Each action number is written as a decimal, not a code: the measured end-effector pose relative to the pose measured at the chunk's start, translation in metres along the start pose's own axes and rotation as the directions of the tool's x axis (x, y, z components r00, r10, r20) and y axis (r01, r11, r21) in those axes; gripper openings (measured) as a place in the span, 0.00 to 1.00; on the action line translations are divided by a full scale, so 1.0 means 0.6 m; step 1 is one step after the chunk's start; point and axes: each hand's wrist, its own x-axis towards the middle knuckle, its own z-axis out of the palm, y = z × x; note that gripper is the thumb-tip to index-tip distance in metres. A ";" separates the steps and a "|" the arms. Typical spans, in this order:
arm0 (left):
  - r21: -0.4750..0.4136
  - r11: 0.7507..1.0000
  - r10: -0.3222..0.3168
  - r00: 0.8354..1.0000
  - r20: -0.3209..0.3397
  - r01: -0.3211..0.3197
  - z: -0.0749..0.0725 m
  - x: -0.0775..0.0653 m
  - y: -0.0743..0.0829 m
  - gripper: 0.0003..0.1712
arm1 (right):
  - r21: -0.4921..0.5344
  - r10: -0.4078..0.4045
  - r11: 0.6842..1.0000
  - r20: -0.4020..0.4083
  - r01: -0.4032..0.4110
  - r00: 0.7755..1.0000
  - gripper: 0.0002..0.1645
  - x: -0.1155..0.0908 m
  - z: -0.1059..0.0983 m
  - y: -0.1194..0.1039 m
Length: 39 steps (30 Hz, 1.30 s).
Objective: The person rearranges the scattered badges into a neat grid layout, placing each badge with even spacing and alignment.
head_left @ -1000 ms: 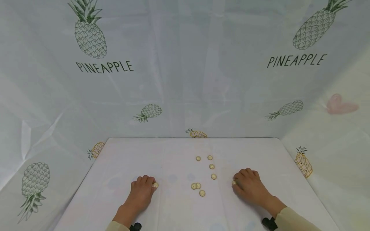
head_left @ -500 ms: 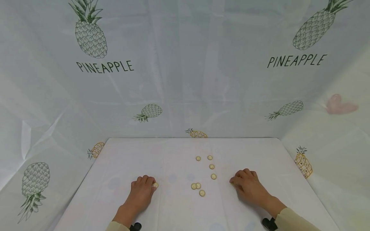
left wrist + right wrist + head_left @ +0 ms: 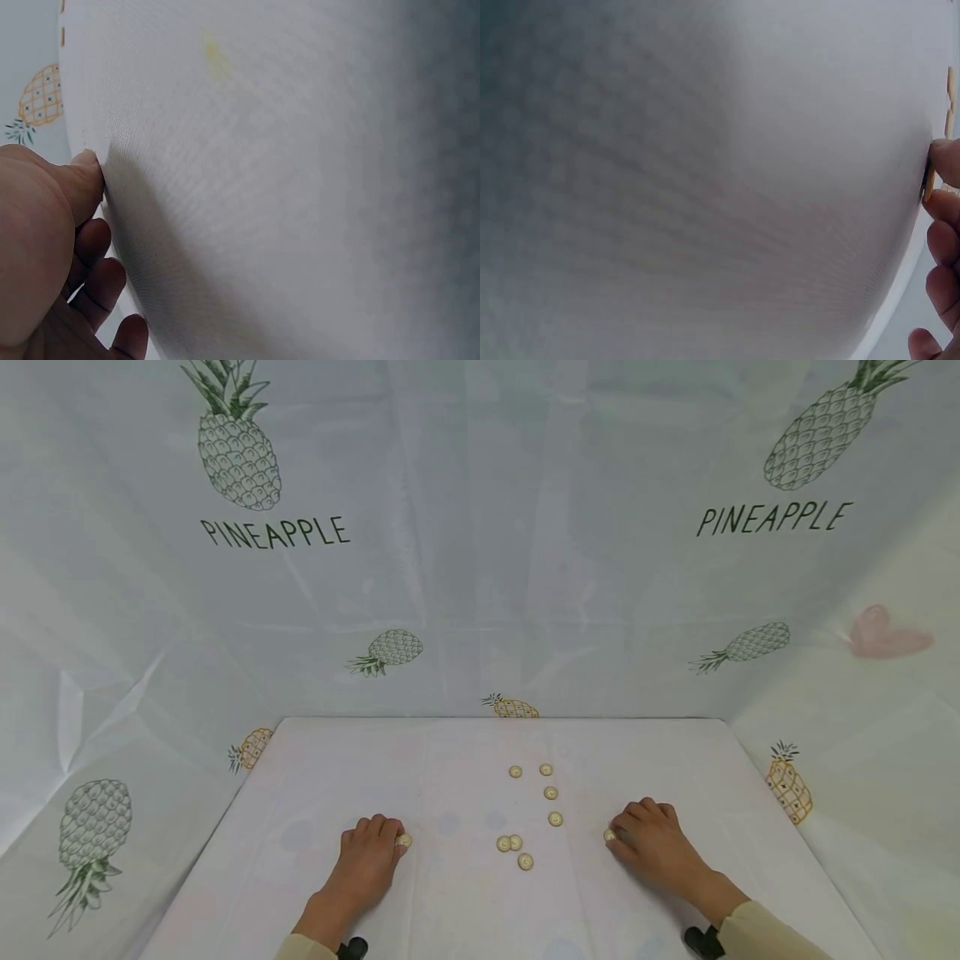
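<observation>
My left hand [image 3: 365, 864] rests low over the white table, thumb and index fingertip at a round pale-yellow button [image 3: 404, 841], which it pinches. In the left wrist view the thumb [image 3: 84, 176] presses down at the cloth and hides that button. Across the table, my right hand [image 3: 656, 847] holds a second button [image 3: 610, 835] by its edges. The right wrist view shows this button [image 3: 930, 180] edge-on between thumb and index finger, close to the tabletop. The other fingers of both hands are loosely bent.
Between the hands lie several loose buttons. Three form a line [image 3: 551, 792] at the right, with one button [image 3: 515, 772] beside its far end. Nearer, two buttons [image 3: 503, 843] touch or overlap, and another button [image 3: 525, 862] lies in front. A pineapple-print curtain [image 3: 480, 568] surrounds the table [image 3: 465, 910].
Half a second ago the right fingers reached slightly further left and covered their button; now they have drawn back right and it shows again. The left hand has stayed still.
</observation>
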 end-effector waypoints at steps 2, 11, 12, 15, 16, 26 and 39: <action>-0.003 1.000 0.002 1.000 0.000 -0.002 0.000 0.000 0.000 0.10 | -0.004 0.007 1.000 0.000 -0.007 1.000 0.09 0.001 -0.001 0.000; -0.010 1.000 0.011 1.000 -0.003 -0.011 -0.004 -0.001 -0.001 0.11 | 0.001 0.039 0.999 0.038 -0.039 0.999 0.11 0.006 -0.004 -0.001; -0.010 1.000 0.011 1.000 -0.006 -0.011 -0.004 -0.001 -0.002 0.11 | 0.001 0.034 0.999 0.035 -0.034 0.999 0.11 0.008 -0.002 0.000; -0.010 1.000 0.007 1.000 -0.006 -0.007 -0.003 -0.001 -0.004 0.11 | -0.004 0.013 1.000 0.015 -0.013 1.000 0.12 0.015 0.004 0.000; -0.010 1.000 0.011 1.000 -0.009 -0.011 -0.003 -0.001 -0.005 0.11 | -0.005 0.002 1.000 0.006 -0.002 1.000 0.12 0.017 0.005 0.000; -0.019 0.999 0.037 0.999 -0.022 -0.037 0.002 0.004 -0.005 0.12 | 0.000 -0.135 0.991 -0.103 0.135 0.986 0.13 0.070 0.002 -0.017; -0.035 0.998 0.048 0.999 -0.003 -0.048 -0.011 -0.001 0.000 0.09 | 0.018 -0.197 0.980 -0.099 0.200 0.975 0.14 0.154 0.027 -0.049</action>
